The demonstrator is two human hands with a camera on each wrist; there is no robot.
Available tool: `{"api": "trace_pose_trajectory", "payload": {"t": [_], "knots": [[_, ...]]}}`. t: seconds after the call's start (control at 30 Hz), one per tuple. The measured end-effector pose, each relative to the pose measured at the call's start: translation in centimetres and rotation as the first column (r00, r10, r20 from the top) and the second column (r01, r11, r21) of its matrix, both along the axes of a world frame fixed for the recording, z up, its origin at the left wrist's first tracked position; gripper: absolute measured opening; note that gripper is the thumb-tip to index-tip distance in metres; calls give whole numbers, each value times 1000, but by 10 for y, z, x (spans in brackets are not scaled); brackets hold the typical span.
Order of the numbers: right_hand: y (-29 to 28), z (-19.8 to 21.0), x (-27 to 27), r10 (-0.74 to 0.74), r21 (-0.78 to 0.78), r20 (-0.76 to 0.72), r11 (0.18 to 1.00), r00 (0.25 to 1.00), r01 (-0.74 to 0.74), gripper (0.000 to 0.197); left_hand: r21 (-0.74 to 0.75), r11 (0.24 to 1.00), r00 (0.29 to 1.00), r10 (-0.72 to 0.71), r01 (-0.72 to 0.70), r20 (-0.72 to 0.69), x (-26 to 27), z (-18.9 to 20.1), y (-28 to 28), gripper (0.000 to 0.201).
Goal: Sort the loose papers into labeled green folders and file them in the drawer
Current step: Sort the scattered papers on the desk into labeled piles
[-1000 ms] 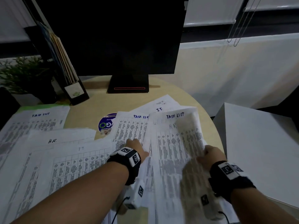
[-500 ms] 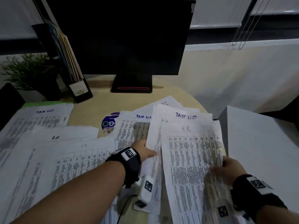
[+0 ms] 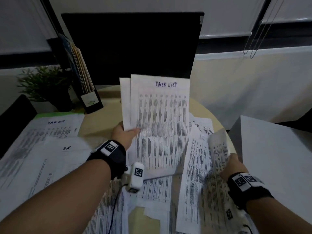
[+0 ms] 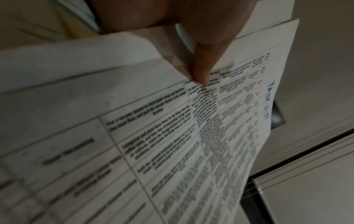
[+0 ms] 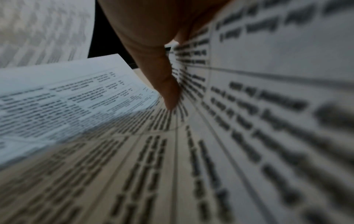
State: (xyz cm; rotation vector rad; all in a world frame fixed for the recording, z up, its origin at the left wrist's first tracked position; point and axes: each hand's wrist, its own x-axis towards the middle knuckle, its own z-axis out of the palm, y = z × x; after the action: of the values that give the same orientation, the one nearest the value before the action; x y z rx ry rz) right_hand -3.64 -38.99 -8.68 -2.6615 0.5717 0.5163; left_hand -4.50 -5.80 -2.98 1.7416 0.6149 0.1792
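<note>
The left hand (image 3: 124, 135) pinches two task list sheets (image 3: 162, 115) by their left edge, thumb on front, holding them upright above the table (image 3: 108, 105). The right hand (image 3: 233, 166) pinches a curled sheet (image 3: 218, 147) by its lower edge, to the right. More loose papers (image 3: 50, 157) lie beneath both grips.

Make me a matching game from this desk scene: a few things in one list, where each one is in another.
Things:
1. plant
2. Task List sheets
3. curled sheet
4. H.R. sheet

Places:
A. flat on the desk
B. raised in the left hand
C. far left, beside the file holder
D. held by the right hand

Pairs: 1-C, 2-B, 3-D, 4-A
</note>
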Motion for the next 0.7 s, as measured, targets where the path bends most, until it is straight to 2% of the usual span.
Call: {"api": "trace_pose_trajectory", "payload": {"t": [0.13,0.23,0.3,0.37,0.4,0.43,0.47,0.5,0.53,0.57,0.6,0.67,0.7], "knots": [[11,1,4,84,-25,13,996,996,-84,37,-57,986,960,163,-154,228,8,48,11,31],[24,1,5,96,5,-15,995,995,-96,45,-114,960,888,281,-257,365,11,80,18,35],[30,1,6,72,7,8,997,997,-72,65,-129,947,851,320,-293,415,12,95,21,36],[28,5,10,42,-32,157,999,987,-37,93,-131,961,854,277,-244,441,9,100,18,29],[26,10,15,-24,64,270,998,962,7,96,-114,977,879,213,-181,426,8,98,13,27],[24,17,20,-133,277,330,960,935,38,92,-86,990,917,139,-115,374,5,94,8,27],[23,25,24,-267,568,299,822,916,55,86,-60,997,950,65,-49,304,3,85,2,29],[25,37,23,-365,808,180,584,914,74,78,-34,999,972,-6,14,233,0,76,-4,32],[27,44,22,-390,908,79,408,918,95,64,-9,997,983,-74,77,165,-3,64,-7,35],[28,50,19,-363,935,56,347,930,79,50,5,991,986,-130,131,100,-6,52,-11,36],[32,56,12,-292,910,85,412,953,45,36,-2,983,982,-182,182,45,-8,40,-14,35],[34,55,4,-107,684,258,722,960,-103,21,-40,955,954,-296,295,-40,-14,18,-23,30],[30,46,4,-55,554,288,824,956,-120,16,-42,945,942,-327,325,-72,-16,9,-27,27]]}}
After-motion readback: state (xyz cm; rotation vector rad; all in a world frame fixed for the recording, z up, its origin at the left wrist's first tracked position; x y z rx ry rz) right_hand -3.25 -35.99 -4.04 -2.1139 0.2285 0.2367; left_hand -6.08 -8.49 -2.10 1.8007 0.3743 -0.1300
